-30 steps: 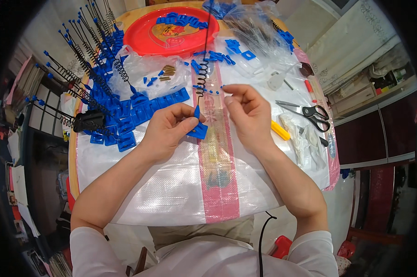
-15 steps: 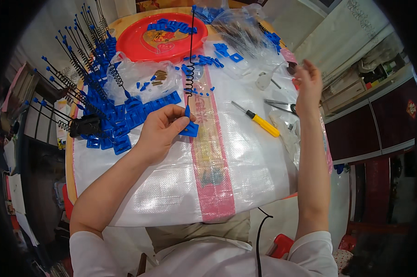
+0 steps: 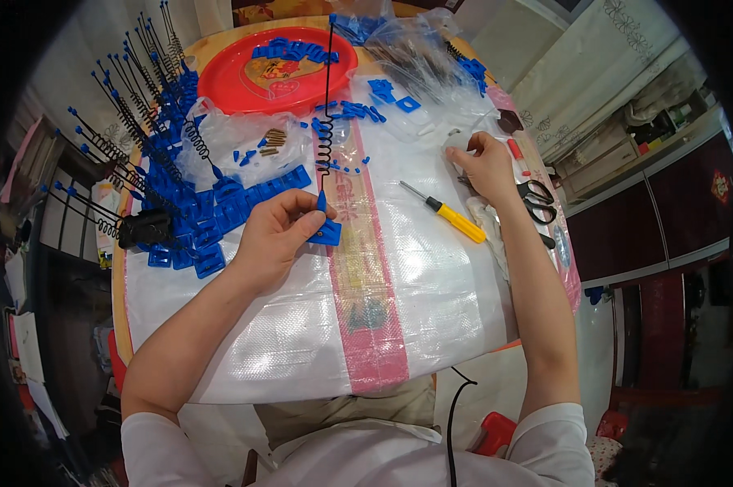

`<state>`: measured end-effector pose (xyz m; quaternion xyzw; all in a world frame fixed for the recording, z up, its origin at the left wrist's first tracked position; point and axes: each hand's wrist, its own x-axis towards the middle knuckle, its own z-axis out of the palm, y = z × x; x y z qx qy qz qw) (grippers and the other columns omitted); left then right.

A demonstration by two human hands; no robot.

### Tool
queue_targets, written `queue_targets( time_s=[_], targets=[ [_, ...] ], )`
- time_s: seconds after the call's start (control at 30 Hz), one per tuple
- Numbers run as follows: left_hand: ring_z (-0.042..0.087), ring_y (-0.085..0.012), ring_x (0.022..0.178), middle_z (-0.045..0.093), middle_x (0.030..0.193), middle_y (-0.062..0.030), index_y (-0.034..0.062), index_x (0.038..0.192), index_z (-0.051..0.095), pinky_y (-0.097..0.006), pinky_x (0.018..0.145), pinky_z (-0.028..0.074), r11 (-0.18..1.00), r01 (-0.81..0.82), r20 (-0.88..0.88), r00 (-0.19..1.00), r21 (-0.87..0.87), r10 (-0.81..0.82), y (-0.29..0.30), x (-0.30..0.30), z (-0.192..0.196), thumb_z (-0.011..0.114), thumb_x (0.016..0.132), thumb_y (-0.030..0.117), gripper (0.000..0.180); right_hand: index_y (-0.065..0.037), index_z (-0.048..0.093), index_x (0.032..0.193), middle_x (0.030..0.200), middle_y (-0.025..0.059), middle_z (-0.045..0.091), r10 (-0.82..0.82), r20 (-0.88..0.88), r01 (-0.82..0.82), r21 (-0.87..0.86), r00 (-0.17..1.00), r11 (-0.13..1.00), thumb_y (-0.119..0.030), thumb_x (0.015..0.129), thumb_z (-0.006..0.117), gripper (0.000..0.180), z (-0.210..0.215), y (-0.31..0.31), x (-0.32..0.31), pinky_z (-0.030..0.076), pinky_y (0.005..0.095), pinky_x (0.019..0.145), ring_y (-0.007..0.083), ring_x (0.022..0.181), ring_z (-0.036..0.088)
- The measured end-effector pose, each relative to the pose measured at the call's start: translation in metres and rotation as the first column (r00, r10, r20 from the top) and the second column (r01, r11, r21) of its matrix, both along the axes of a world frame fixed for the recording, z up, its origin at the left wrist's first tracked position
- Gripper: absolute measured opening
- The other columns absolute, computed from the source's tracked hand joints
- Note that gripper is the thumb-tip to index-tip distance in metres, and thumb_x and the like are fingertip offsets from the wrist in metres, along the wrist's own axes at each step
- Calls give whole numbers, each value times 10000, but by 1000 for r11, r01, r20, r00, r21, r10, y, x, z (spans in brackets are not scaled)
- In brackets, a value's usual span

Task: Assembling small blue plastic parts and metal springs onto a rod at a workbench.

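My left hand point(image 3: 281, 235) pinches a blue plastic base plate point(image 3: 327, 234) just above the table. From that plate rises a thin black rod with a coil spring point(image 3: 325, 142) partway up and a blue tip at its top. Farther right, my right hand point(image 3: 486, 166) reaches across the table, thumb and fingers closed at the edge of a small whitish, translucent object point(image 3: 457, 139) of unclear kind. A yellow-handled screwdriver point(image 3: 456, 221) lies between my hands. Beside my right forearm are black-handled scissors point(image 3: 538, 201).
Finished-looking spring rods on blue bases point(image 3: 212, 207) crowd the left side. A red round tray point(image 3: 220, 81) with blue pieces stands at the back. Plastic bags point(image 3: 419, 57) lie behind. Brass-coloured pins point(image 3: 274, 142) and small blue parts are scattered nearby on the white woven sheet point(image 3: 277, 341).
My right hand has come down and leftward from raised at the right to the whitish object. The scissors now show right of my forearm. My left hand still holds the base plate.
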<state>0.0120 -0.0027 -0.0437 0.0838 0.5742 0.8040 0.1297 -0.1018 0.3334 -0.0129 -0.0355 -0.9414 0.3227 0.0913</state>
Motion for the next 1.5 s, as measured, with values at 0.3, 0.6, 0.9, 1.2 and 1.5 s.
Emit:
queue_targets(
  time_s=[0.3, 0.6, 0.9, 1.2, 1.5],
  targets=[
    [637, -123, 932, 649, 1045, -76, -11, 1078, 598, -285, 845, 543, 1000, 8, -6, 1000, -19, -8, 0, 1, 2, 578, 969, 56, 129, 36, 648, 834, 708, 105, 644, 43, -190, -47, -18, 981, 999, -286, 723, 755, 357, 18, 3, -12, 488, 321, 641, 164, 654, 602],
    [641, -132, 905, 645, 1040, -81, -28, 1090, 585, -304, 814, 562, 999, -8, -13, 1000, -37, 7, 1, 0, 3, 565, 974, 45, 139, 22, 677, 922, 799, 39, 677, 261, -449, -408, -270, 855, 872, -259, 756, 748, 334, 88, -42, 0, 463, 255, 643, 98, 702, 577],
    [643, -145, 979, 668, 1078, -80, 22, 1081, 619, -307, 896, 522, 1000, 11, -2, 1000, -23, -11, 0, 0, 4, 602, 970, 121, 149, 3, 663, 897, 741, 30, 633, 504, -197, -538, -214, 841, 815, -268, 739, 763, 329, 92, -67, 35, 436, 266, 615, 100, 659, 532],
    [638, -139, 983, 668, 1073, -77, 22, 1083, 617, -301, 899, 515, 1000, -1, -2, 1000, -28, 1, 0, 1, 3, 598, 972, 123, 150, 1, 647, 880, 731, 35, 629, 523, -140, -538, -123, 841, 834, -265, 741, 758, 320, 94, -69, 43, 448, 275, 617, 107, 659, 543],
    [634, -137, 979, 663, 1071, -73, 20, 1081, 614, -306, 897, 514, 999, 6, 2, 1000, -39, -6, 3, 0, 2, 586, 972, 107, 142, 17, 615, 840, 694, 49, 565, 206, -223, -231, -92, 953, 969, -273, 756, 769, 339, 20, 17, -1, 437, 282, 623, 128, 650, 507]
  ],
)
